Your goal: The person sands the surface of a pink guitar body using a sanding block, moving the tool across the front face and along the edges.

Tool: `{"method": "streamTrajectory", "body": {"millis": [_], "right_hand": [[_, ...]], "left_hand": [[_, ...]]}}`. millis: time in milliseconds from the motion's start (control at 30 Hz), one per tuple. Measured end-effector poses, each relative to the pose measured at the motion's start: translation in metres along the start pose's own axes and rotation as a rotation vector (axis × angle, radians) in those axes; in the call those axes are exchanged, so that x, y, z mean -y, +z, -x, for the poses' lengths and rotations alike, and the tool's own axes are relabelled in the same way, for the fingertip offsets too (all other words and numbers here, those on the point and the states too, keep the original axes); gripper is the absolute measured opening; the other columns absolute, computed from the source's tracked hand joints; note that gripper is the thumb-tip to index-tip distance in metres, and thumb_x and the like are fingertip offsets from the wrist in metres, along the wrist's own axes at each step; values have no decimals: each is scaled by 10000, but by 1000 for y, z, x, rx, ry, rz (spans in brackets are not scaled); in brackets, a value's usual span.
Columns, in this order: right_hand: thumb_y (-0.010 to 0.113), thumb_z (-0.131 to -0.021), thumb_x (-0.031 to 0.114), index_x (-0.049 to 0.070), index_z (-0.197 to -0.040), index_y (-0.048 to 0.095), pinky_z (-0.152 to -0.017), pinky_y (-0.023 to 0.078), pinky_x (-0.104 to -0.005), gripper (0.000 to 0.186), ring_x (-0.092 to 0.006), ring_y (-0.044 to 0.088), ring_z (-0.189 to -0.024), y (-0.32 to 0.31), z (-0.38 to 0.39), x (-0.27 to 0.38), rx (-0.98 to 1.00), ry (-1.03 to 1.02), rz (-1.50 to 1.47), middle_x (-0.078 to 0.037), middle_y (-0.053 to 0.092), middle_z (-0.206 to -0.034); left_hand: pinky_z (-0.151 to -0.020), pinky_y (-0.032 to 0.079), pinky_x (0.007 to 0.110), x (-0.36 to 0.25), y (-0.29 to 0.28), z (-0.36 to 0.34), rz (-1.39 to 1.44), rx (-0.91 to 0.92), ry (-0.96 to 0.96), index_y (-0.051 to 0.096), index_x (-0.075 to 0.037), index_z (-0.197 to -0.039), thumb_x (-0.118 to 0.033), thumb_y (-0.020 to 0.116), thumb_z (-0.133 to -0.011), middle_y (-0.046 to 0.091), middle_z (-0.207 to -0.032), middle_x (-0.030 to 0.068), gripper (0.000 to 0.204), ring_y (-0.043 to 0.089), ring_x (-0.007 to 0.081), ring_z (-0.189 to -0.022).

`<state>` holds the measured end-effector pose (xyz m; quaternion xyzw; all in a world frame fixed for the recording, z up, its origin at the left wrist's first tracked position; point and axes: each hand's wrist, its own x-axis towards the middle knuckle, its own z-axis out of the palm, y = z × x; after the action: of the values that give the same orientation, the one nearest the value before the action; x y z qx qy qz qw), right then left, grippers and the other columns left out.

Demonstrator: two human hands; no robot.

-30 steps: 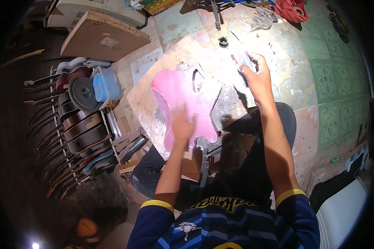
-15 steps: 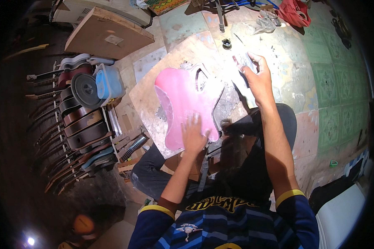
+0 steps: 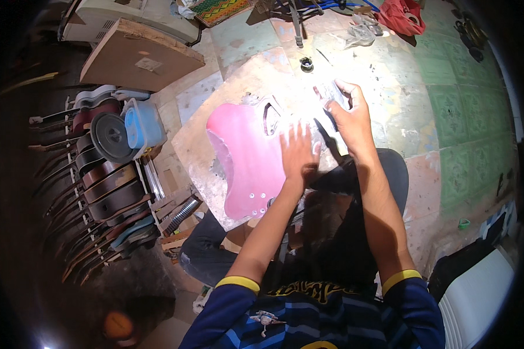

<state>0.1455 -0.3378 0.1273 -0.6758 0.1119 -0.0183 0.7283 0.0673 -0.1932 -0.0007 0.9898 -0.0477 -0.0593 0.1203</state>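
A pink electric guitar body (image 3: pixel 244 151) lies flat on a dusty board (image 3: pixel 193 131) in front of me, with a dark-edged cutout near its far end and several small holes near its near end. My left hand (image 3: pixel 298 150) rests open on its right side, fingers spread and pointing away from me. To the right of the body, my right hand (image 3: pixel 352 116) is closed, thumb against fingers, on a pale flat piece (image 3: pixel 330 93). Strong glare washes out that piece, so its kind is not plain.
A small dark round container (image 3: pixel 307 64) stands on the tiled floor beyond the board. Guitars (image 3: pixel 113 174) line a rack at the left, beside a clear tub (image 3: pixel 151 125) and a dark round lid (image 3: pixel 112 136). A large brown box (image 3: pixel 142 58) stands far left; a red bag (image 3: pixel 402 17) lies far right.
My left hand has slid from the near part of the guitar body to its right side, uncovering the small holes. The right hand stays closed on the pale piece. The whole view has shifted slightly.
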Motion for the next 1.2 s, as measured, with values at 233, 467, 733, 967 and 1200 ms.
{"method": "streamTrajectory", "body": {"millis": [233,467,733,967,1200], "right_hand": [[729,-849,24,-53,-1304,567,-1023,480,-322,490,-203,611,-1155,-13,-9,-6,-25,1,48,-150,649,-1249],[739,-846,45,-51,-1307,572,-1024,477,-319,499,-206,612,-1155,-4,-7,-4,1,-39,-15,-156,652,-1250],[739,-845,59,-47,-1309,579,-1031,477,-330,502,-219,617,-1175,-2,-3,-2,4,36,29,-166,654,-1272],[743,-858,77,-59,-1349,565,-1054,449,-338,540,-238,596,-1195,2,-8,-17,22,-16,155,-186,631,-1301],[796,-812,206,-20,-1266,619,-991,512,-350,537,-264,675,-1134,24,-23,-91,76,12,384,-198,710,-1214]], "left_hand": [[-1271,174,540,48,-36,-33,-3,108,-100,406,-52,-1581,-392,525,-1011,364,-1645,216,674,280,370,-1549],[-1284,129,534,203,-15,11,221,-343,-796,348,-42,-1610,-371,528,-1029,271,-1676,265,691,216,419,-1570],[-1273,156,560,33,-2,37,-20,52,-51,403,-48,-1579,-363,562,-994,284,-1667,260,683,254,427,-1550],[-1293,138,505,47,-23,47,-1,171,45,376,-71,-1599,-395,522,-1025,294,-1687,191,674,244,350,-1574],[-1264,184,554,233,-34,135,172,-61,-555,394,-40,-1585,-370,562,-1016,271,-1673,267,679,211,428,-1567]]}}
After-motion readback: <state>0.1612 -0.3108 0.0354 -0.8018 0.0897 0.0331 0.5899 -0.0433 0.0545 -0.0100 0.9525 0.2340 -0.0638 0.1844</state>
